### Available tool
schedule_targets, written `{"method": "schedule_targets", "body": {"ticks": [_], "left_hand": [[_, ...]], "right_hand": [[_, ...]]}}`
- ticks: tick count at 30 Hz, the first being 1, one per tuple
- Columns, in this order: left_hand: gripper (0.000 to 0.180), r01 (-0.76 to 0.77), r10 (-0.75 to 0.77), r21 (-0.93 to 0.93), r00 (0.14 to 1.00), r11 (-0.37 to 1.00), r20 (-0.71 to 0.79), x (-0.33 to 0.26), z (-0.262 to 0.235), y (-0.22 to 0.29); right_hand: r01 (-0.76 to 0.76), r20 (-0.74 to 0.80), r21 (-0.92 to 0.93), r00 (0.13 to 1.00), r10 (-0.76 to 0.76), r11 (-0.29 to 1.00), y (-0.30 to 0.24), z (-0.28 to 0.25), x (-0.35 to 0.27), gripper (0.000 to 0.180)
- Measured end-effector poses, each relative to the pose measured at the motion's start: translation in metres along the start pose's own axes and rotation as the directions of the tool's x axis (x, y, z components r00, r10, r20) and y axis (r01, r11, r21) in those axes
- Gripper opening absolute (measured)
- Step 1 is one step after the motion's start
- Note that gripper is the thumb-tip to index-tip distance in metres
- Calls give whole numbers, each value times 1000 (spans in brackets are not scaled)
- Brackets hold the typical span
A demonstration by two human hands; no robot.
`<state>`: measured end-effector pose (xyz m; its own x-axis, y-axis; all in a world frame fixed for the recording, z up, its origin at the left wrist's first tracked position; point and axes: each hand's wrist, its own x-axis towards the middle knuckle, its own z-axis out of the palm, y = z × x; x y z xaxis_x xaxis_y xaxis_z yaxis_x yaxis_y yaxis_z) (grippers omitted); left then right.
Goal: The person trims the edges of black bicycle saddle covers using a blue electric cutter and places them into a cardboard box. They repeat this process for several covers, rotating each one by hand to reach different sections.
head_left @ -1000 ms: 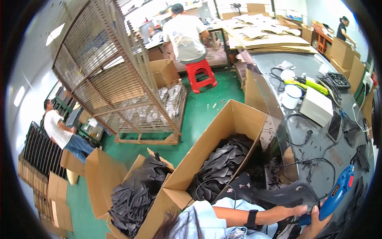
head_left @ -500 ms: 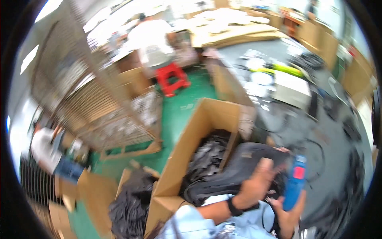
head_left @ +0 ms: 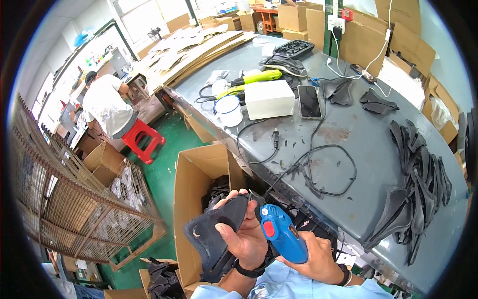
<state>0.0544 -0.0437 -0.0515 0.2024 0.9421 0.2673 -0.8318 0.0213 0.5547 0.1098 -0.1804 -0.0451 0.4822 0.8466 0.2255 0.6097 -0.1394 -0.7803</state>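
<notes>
Gripping a dark fabric piece (head_left: 219, 234) in my left hand (head_left: 244, 239) and a blue glue gun (head_left: 281, 234) in my right hand (head_left: 316, 256), low centre of the frame, I judge gluing barely begun, with many dark pieces (head_left: 418, 184) piled on the desk (head_left: 368, 144).

left hand (head_left: 246, 239) gripping dark piece (head_left: 215, 234), right hand (head_left: 313, 256) holding glue gun (head_left: 281, 231)

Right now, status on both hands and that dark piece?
Left hand gripping dark fabric piece, held up. Right hand holding blue glue gun, nozzle at the piece's edge. Open cardboard box directly beneath, cords trailing off grey table.
</notes>
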Motion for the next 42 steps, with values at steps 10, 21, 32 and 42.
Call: {"method": "schedule_targets", "body": {"ticks": [10,21,32,42], "left_hand": [[52,-25,14,133,996,991,85,-1,-13,-1],[36,293,-319,311,947,904,37,18,-6,39],[35,357,-405,370,912,858,58,26,2,54],[35,280,-377,497,920,821,106,20,-16,50]], "right_hand": [[57,2,-30,998,-57,998,-3,3,0,61],[121,-49,-165,990,-131,979,12,-1,-1,55],[125,-16,-185,991,-130,975,16,-3,-7,56],[120,-21,-144,992,-125,982,21,-2,-8,56]]}}
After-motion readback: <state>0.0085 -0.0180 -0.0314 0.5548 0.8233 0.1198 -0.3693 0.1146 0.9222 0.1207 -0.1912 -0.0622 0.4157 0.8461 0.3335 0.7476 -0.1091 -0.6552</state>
